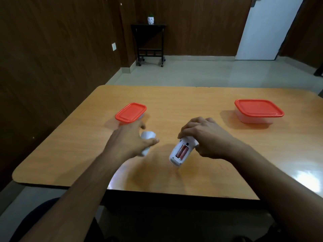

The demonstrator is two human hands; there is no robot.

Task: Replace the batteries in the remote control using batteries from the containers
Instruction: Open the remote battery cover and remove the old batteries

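The right hand grasps the upper end of the white remote, tilted over the middle of the table with its back open and two reddish batteries seated inside. Left of the remote, the left hand holds the white battery cover. A red-lidded container sits just beyond the left hand; another container stands well to the right of the remote. No writing can be read on anything.
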